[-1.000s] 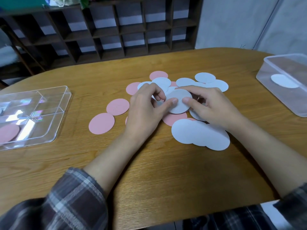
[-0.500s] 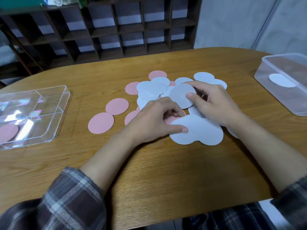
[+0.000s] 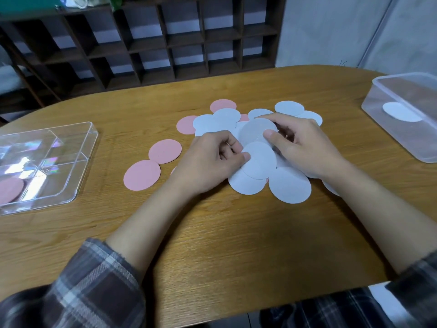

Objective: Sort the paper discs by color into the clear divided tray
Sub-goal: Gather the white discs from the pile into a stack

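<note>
Both forearms reach in from plaid flannel sleeves [image 3: 94, 287] and meet over the pile of paper discs [image 3: 289, 185] on the oval wood-grain table [image 3: 212, 233]. The left hand [image 3: 212, 159] lies knuckles up on the pile's left side, fingers curled under and thumb pressed on the rim of a white disc [image 3: 260, 162], pinching it. The right hand [image 3: 305, 147] comes in from the pile's right, thumb laid flat on a second white disc [image 3: 253, 131] and fingers hooked round its far edge, gripping it; this one looks greyer than the rest. The discs are thin, flat, matte card circles, white and pink, overlapping loosely. Two pink discs [image 3: 142, 175] lie touching each other just left of the pile. Well to the pile's left sits the clear divided tray [image 3: 71, 185], glossy hard plastic with rounded corners and thin partitions, a single pink disc [image 3: 9, 189] in its near compartment. Well to the pile's right stands a frosted plastic box [image 3: 402, 147] holding a lone white disc [image 3: 400, 112].
</note>
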Action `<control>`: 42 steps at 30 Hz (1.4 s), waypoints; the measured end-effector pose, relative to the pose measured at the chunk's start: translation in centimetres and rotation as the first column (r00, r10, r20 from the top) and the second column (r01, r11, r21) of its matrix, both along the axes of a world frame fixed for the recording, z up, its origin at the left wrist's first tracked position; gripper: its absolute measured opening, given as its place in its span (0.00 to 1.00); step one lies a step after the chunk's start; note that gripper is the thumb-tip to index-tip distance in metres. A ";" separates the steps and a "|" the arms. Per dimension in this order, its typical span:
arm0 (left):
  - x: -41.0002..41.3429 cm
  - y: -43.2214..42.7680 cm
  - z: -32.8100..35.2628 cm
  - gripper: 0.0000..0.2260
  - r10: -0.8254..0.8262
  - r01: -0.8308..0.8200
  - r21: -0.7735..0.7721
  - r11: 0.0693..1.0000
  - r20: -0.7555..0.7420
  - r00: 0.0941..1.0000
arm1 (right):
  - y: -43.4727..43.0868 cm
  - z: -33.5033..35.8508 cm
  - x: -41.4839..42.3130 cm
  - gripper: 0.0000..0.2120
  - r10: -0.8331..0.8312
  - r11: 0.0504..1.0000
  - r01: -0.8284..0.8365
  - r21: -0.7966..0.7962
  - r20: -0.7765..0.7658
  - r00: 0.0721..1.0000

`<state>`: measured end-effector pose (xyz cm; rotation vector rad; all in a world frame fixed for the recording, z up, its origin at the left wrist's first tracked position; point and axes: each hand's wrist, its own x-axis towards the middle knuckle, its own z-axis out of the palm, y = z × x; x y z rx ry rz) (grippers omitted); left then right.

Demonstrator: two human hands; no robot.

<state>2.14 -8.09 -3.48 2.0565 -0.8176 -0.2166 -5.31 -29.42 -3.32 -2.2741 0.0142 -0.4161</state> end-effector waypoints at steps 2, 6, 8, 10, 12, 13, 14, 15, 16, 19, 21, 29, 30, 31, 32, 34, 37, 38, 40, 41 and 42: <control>-0.1 0.0 0.0 0.07 0.021 -0.022 0.008 1.000 0.041 0.999 | 0.1 0.0 0.0 0.13 0.002 1.000 -0.002 0.009 0.003 1.000; -0.2 0.1 0.3 0.07 0.085 -0.083 -0.022 0.996 0.107 0.991 | 0.0 0.0 0.0 0.13 0.009 1.000 -0.009 0.028 0.001 1.000; 0.0 0.0 0.3 0.07 0.123 -0.115 -0.089 0.989 0.089 0.988 | 0.0 0.0 0.0 0.14 0.023 0.997 -0.023 0.072 -0.002 1.000; 0.1 -0.1 0.3 0.06 0.164 -0.155 -0.154 0.976 0.054 0.985 | 0.0 0.0 0.1 0.15 0.051 0.992 -0.050 0.114 -0.008 0.999; 0.1 -0.1 0.3 0.06 0.209 -0.194 -0.163 0.967 0.082 0.975 | 0.0 0.0 0.1 0.16 0.070 0.989 -0.067 0.132 -0.021 0.997; 0.0 -0.2 0.3 0.06 0.223 -0.205 -0.158 0.966 0.104 0.969 | 0.1 0.0 0.1 0.16 0.073 0.987 -0.069 0.142 -0.024 0.997; -0.1 -0.2 0.3 0.06 0.228 -0.208 -0.161 0.965 0.112 0.967 | 0.1 0.0 0.1 0.17 0.074 0.986 -0.070 0.151 -0.025 0.997; -0.1 -0.3 0.2 0.06 0.226 -0.207 -0.170 0.964 0.107 0.968 | 0.1 0.0 0.1 0.17 0.075 0.985 -0.071 0.155 -0.024 0.997; -0.1 -0.4 0.1 0.06 0.224 -0.204 -0.184 0.962 0.098 0.970 | 0.2 0.1 0.0 0.16 0.079 0.986 -0.074 0.150 -0.024 0.997; -0.2 -0.5 0.0 0.07 0.223 -0.202 -0.239 0.950 0.063 0.973 | 0.5 0.2 -0.3 0.13 0.098 0.992 -0.096 0.085 -0.020 0.995; -0.4 -0.5 0.2 0.08 0.223 -0.199 -0.259 0.945 0.068 0.972 | 0.7 0.1 -0.3 0.13 0.092 0.995 -0.092 0.024 -0.012 0.996; -0.3 0.3 0.3 0.18 -0.060 0.027 0.199 0.980 0.165 0.984 | 0.0 -0.1 -0.1 0.11 -0.039 0.999 0.037 0.029 0.055 0.998; -0.3 0.4 0.4 0.18 -0.102 0.063 0.229 0.971 0.162 0.982 | -0.1 -0.2 -0.1 0.12 -0.047 0.999 0.046 0.021 0.060 0.997; -0.3 0.4 0.4 0.17 -0.121 0.082 0.233 0.969 0.158 0.980 | -0.1 -0.2 0.0 0.12 -0.050 0.999 0.049 0.008 0.060 0.997; -0.3 0.5 0.4 0.17 -0.127 0.090 0.225 0.970 0.155 0.980 | -0.1 -0.2 0.0 0.12 -0.049 0.999 0.050 -0.008 0.058 0.997; -0.2 0.4 0.5 0.16 -0.124 0.089 0.205 0.975 0.163 0.979 | 0.0 -0.1 0.0 0.15 -0.040 0.999 0.042 -0.032 0.042 0.998; -0.1 0.4 0.6 0.15 -0.116 0.084 0.174 0.981 0.180 0.977 | 0.1 0.0 -0.1 0.17 -0.047 0.998 0.048 -0.034 0.020 0.999; 0.0 0.4 0.7 0.13 -0.113 0.086 0.156 0.984 0.176 0.978 | 0.2 0.0 -0.1 0.17 -0.048 0.998 0.048 -0.034 0.020 0.999; 0.1 0.5 0.8 0.09 -0.097 0.084 0.093 0.992 0.137 0.986 | 0.3 0.1 -0.2 0.16 -0.042 0.998 0.043 -0.037 0.033 0.999; 0.3 0.6 0.8 0.07 -0.087 0.082 0.053 0.995 0.104 0.991 | 0.3 0.2 -0.2 0.16 -0.037 0.999 0.039 -0.030 0.038 0.999; 0.4 0.6 0.8 0.06 -0.082 0.082 0.008 0.997 0.059 0.995 | 0.3 0.2 -0.1 0.15 -0.032 0.999 0.033 -0.016 0.038 0.999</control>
